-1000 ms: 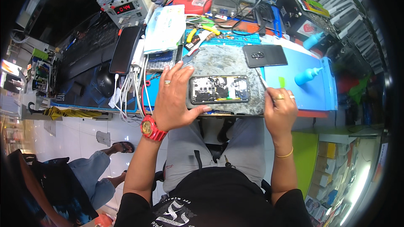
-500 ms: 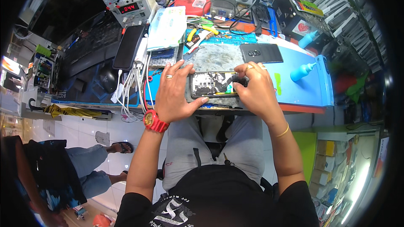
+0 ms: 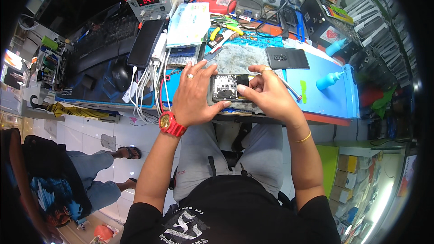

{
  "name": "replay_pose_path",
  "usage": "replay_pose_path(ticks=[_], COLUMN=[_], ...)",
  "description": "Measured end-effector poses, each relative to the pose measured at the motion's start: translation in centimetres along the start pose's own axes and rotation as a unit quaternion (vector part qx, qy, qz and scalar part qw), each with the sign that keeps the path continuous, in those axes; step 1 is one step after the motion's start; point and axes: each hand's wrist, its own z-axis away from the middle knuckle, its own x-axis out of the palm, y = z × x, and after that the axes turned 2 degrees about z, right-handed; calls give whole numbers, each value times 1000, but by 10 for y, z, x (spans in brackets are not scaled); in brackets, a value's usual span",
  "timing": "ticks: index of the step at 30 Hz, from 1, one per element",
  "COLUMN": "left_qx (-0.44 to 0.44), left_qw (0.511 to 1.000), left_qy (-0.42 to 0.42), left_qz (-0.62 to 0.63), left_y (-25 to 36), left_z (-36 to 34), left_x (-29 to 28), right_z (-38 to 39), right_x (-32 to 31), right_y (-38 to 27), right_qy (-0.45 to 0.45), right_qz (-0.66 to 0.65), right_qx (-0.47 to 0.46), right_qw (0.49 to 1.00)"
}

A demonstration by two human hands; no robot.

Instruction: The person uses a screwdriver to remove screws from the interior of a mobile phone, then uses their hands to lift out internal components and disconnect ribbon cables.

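An opened phone [image 3: 223, 94], its back off and its inner parts showing, lies in front of me on a grey, stained work mat [image 3: 246, 56]. My left hand [image 3: 194, 92] spans its left end, fingertips by the far edge and thumb along the near edge, steadying it. Over the phone's right part, my right hand [image 3: 270, 91] pinches a small black flat piece [image 3: 242, 80] between thumb and fingers. That piece stands partly over the phone's middle. A thin screwdriver-like tool [image 3: 291, 89] shows beside the right hand; whether the hand touches it cannot be made out.
A dark phone back [image 3: 287, 58] lies at the right, near a blue bottle [image 3: 329, 80]. On the left are another phone [image 3: 145, 43], white cables [image 3: 147, 91] and a mouse [image 3: 120, 75]. A power supply [image 3: 149, 1] stands behind. Another person's legs [image 3: 92, 167] are at lower left.
My right hand has shifted left over the phone, with the black piece now over its middle. The thin tool has come into sight beside that hand. The left hand keeps its place.
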Motion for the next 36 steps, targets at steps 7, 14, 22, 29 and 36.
replay_pose_path(ticks=[7,14,22,29,36], left_qx=[1,-17,-19,-22,-27], left_qw=[1000,1000,999,999,999], left_qy=[-4,-21,-22,-24,-32], left_qz=[2,10,13,10,13], left_y=[-1,-4,-3,-2,-2], left_z=[-2,0,-2,-1,-1], left_x=[-1,0,-1,-2,-2], right_z=[-15,-13,-12,-13,-20], right_x=[15,19,23,7,-28], right_y=[5,6,5,4,1], right_qy=[-7,-3,37,-14,-169], right_qz=[-124,-218,-158,-246,-381], right_qx=[6,6,32,98,211], right_qw=[992,976,986,964,885])
